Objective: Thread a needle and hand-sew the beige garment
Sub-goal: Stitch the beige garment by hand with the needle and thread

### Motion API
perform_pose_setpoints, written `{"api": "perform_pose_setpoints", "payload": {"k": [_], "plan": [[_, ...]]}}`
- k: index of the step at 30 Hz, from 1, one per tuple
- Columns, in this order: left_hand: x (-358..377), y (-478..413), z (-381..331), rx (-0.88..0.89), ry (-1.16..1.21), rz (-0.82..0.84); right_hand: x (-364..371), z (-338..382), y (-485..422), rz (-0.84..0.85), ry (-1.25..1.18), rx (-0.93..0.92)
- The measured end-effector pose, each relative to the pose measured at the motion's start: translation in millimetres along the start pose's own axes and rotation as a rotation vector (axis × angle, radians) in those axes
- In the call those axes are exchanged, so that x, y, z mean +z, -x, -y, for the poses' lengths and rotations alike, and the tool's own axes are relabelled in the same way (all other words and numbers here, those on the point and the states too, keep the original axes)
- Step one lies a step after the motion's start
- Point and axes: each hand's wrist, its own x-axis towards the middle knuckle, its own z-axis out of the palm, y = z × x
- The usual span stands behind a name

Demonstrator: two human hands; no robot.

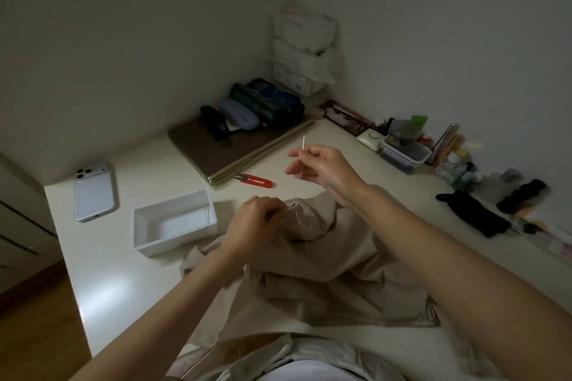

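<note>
Pinching the needle point(304, 142) upright, right hand point(325, 168) in tight grip; left hand point(255, 224) apparently clutching beige garment point(334, 260).

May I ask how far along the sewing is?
Done: probably the threading; a pale thread lies on the beige garment, though the eye is too small to check. In hand: the right hand pinches the needle raised above the cloth; the left hand grips a fold. Left: finishing the stitches, likely trimming with the red snips.
</note>
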Motion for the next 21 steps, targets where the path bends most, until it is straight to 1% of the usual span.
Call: {"api": "perform_pose_setpoints", "payload": {"k": [2,4,6,7,10,14,17,19,21], "plan": [[-1,-1,2,-0.005,0.020,0.020,-8,5,-3,-0.003,-0.137,0.018],[-3,-2,3,-0.008,0.044,0.013,-16,5,-8,-0.047,-0.114,0.025],[-6,-3,3,-0.008,0.074,0.003,-25,-1,-12,-0.053,0.002,0.052],[-7,-3,2,-0.007,0.085,0.003,-28,-3,-13,-0.030,0.065,0.082],[-7,-5,1,0.006,0.099,0.000,-28,-8,-5,0.100,0.286,0.135],[-7,-7,-1,0.020,0.105,-0.014,-17,-13,5,0.252,0.614,0.105],[-7,-7,-1,0.012,0.103,-0.025,-20,-16,6,0.367,0.752,0.170],[-7,-7,2,0.016,0.091,-0.027,-23,-15,6,0.402,0.722,0.199],[-7,-7,3,0.018,0.078,-0.014,-24,-13,5,0.343,0.582,0.182]]}}
